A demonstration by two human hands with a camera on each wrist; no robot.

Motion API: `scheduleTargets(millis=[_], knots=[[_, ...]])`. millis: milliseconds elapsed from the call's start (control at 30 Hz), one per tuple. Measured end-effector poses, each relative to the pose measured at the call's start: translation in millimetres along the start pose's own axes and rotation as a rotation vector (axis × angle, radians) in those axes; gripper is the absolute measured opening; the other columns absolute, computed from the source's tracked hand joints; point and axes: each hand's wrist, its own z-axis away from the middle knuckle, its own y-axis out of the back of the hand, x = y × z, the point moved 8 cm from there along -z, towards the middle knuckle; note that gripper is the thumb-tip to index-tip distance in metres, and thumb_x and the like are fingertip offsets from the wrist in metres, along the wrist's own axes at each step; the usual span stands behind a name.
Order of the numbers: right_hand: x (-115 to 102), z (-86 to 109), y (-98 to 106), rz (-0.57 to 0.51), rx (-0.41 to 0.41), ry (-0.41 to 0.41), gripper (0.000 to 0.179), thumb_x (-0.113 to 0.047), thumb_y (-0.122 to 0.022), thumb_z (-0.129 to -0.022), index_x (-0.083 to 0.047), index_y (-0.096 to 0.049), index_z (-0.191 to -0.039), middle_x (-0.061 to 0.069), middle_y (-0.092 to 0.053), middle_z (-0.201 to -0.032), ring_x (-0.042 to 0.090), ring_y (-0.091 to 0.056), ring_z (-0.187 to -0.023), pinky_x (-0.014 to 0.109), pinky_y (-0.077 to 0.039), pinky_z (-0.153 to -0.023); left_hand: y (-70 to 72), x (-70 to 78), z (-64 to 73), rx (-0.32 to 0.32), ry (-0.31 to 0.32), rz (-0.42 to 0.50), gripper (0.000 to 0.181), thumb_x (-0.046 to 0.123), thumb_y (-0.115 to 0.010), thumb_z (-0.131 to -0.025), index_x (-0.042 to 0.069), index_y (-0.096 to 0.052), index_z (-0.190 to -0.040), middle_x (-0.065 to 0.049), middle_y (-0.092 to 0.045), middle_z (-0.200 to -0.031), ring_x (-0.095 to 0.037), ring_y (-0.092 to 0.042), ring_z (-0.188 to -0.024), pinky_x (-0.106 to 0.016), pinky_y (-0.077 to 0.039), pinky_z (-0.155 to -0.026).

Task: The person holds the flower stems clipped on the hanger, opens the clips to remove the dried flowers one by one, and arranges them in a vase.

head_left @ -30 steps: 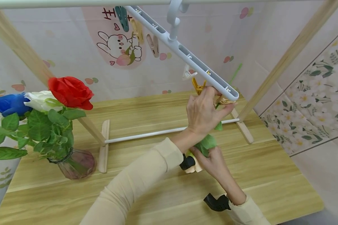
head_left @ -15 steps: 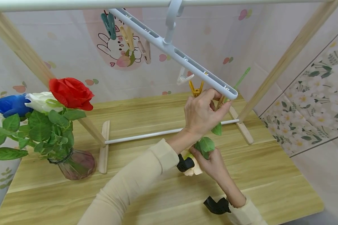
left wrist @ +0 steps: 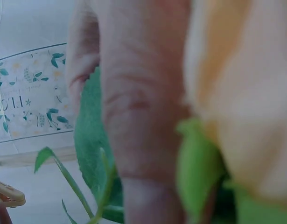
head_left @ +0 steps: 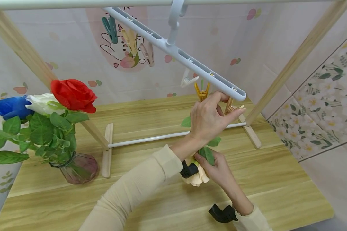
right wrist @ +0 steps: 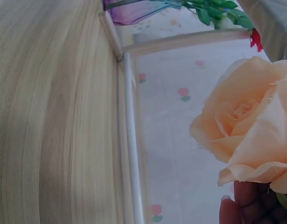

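A peach artificial rose (head_left: pixel 198 176) hangs head down, its stem running up behind my left hand. My right hand (head_left: pixel 219 168) pinches it just above the bloom, among green leaves (head_left: pixel 206 155). In the right wrist view the rose (right wrist: pixel 250 126) fills the right side above the fingertips. My left hand (head_left: pixel 206 117) pinches a tan clothespin (head_left: pixel 229 106) under the right end of the white clip hanger (head_left: pixel 191 64). The left wrist view has the clothespin (left wrist: pixel 9 193) at its lower left, behind a blurred finger. The green stem tip (head_left: pixel 202 84) pokes up by a yellow clothespin (head_left: pixel 201 93).
Teal (head_left: pixel 110 29), pale yellow (head_left: pixel 130 40), pink (head_left: pixel 147 54) and white (head_left: pixel 188 78) clothespins also hang on the hanger. It hooks over the rack's white top bar (head_left: pixel 89 4). At left, a pink glass vase (head_left: pixel 81 168) holds blue, white and red roses (head_left: pixel 73 95).
The hanger has swung slightly forward and left. The rose's stem tip has shifted left from beyond the hanger's end to the yellow clothespin, and the bloom has come lower into view.
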Motion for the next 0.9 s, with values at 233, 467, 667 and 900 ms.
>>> scheduleTargets(millis=[233,467,667,900], knots=[[-5.4,2.8,1.3,-0.003,-0.003,0.013,0.015,-0.009,-0.057,-0.093,-0.003,-0.061,-0.079,-0.006,-0.05,-0.064,0.003,-0.047,-0.056,0.022,-0.044,-0.052,2.1,3.0,-1.4,-0.06,0.004,0.05,0.039,0.036,-0.078,-0.075,0.014,-0.066,-0.105,0.006,-0.071,-0.095,0.003,-0.058,-0.061,-0.008,-0.038,-0.058],[-9.0,7.0,2.8,-0.036,-0.032,0.044,0.015,-0.005,-0.055,-0.093,-0.001,-0.061,-0.081,-0.008,-0.052,-0.062,0.001,-0.048,-0.053,0.024,-0.046,-0.049,10.4,7.0,1.0,-0.16,-0.09,0.195,0.024,0.019,-0.065,-0.09,0.008,-0.068,-0.111,0.0,-0.072,-0.098,0.0,-0.057,-0.062,-0.01,-0.033,-0.047],[-8.0,10.1,3.2,-0.196,-0.093,0.011,0.019,-0.002,-0.049,-0.096,0.005,-0.056,-0.08,-0.01,-0.053,-0.062,0.001,-0.052,-0.052,0.024,-0.047,-0.046,33.8,-7.3,5.6,-0.172,-0.192,0.146,0.018,0.01,-0.055,-0.095,0.006,-0.07,-0.104,0.0,-0.072,-0.087,-0.003,-0.054,-0.059,-0.014,-0.027,-0.045],[-10.5,9.3,8.6,-0.235,-0.083,-0.02,0.021,-0.003,-0.049,-0.095,-0.011,-0.058,-0.079,-0.012,-0.049,-0.064,-0.001,-0.045,-0.055,0.02,-0.043,-0.049,51.8,-29.6,17.4,-0.216,-0.262,0.04,0.018,0.01,-0.057,-0.094,0.006,-0.07,-0.105,-0.002,-0.072,-0.097,-0.006,-0.059,-0.067,-0.019,-0.043,-0.062]])
